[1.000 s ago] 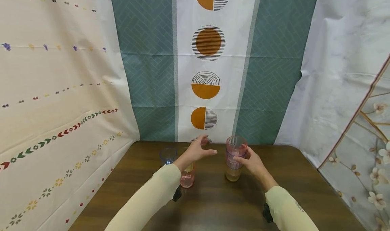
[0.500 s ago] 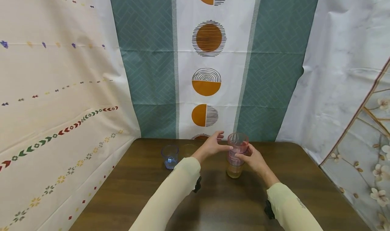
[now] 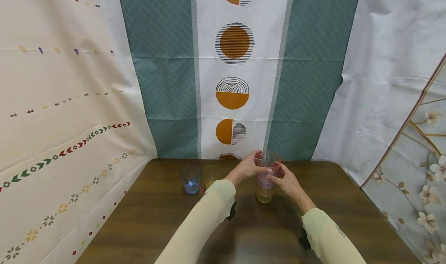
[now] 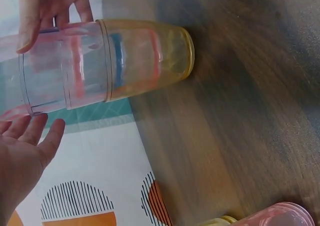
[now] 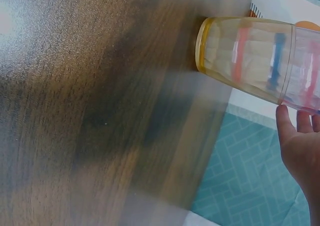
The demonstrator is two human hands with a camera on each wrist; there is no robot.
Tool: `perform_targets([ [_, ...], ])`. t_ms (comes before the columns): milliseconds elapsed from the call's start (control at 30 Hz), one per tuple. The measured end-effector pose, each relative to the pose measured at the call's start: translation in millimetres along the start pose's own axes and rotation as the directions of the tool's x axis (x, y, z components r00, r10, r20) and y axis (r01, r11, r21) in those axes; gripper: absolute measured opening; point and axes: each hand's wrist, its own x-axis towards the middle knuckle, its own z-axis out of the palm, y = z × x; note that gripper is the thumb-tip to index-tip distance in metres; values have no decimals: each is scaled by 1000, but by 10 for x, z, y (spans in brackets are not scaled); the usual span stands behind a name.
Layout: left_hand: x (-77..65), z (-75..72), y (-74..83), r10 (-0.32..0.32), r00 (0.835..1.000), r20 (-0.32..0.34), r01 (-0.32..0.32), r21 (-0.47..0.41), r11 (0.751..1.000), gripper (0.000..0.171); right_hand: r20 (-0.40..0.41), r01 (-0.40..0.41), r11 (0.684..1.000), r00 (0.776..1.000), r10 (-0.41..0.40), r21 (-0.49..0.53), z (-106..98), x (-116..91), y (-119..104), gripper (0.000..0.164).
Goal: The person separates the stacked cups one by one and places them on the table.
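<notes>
A stack of clear plastic cups stands upright on the table, nested together. At its bottom is a yellow cup (image 3: 264, 196), above it a purple-tinted cup (image 3: 265, 183), and a pink cup (image 3: 270, 158) on top. My left hand (image 3: 246, 165) holds the pink cup from the left, thumb in front and fingers behind. From the right, my right hand (image 3: 288, 182) grips the stack around its middle, thumb towards me. Red and blue bands show through the yellow cup in the left wrist view. In the right wrist view, fingertips (image 5: 284, 117) touch the stack near the yellow cup's rim.
On the left stands a blue cup (image 3: 190, 182), with a pale yellow cup (image 3: 211, 173) beside it, partly hidden by my left sleeve. A pink cup (image 4: 287, 217) shows near it in the left wrist view. Patterned cloths (image 3: 167, 101) hang behind the wooden table (image 3: 139, 217).
My left hand has moved right, away from the left-hand cups, and now holds the top pink cup. My right hand stays on the stack.
</notes>
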Motion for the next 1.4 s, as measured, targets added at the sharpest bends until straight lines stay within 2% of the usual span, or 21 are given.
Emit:
perform_targets([
  [267, 18, -13, -5, 8, 1000, -9, -8, -20, 1000, 80, -7, 6, 1000, 1000, -6, -16, -5, 54, 58, 77],
  [500, 0, -16, -1, 20, 1000, -8, -20, 17, 1000, 79, -3, -2, 1000, 1000, 2, -17, 2, 39, 64, 77],
  [733, 11, -44, 12, 20, 998, -52, -20, -3, 1000, 78, 6, 17, 1000, 1000, -17, 5, 4, 42, 52, 81],
  [967, 40, -15, -13, 23, 998, -53, -23, 0, 1000, 80, 1, 29, 999, 1000, -29, -15, 6, 54, 82, 79],
  [1100, 33, -32, 12, 24, 998, -56, -25, -7, 1000, 83, -20, 38, 999, 999, -38, -15, 39, 67, 101, 76],
  [1233, -3, -76, 28, 18, 997, -78, -19, -9, 1000, 83, 12, 51, 999, 999, -51, -8, 85, 67, 144, 78],
  [1400, -17, -117, 92, 25, 996, -82, -26, -7, 1000, 85, 23, 25, 1000, 999, -25, 18, 77, 49, 183, 81],
])
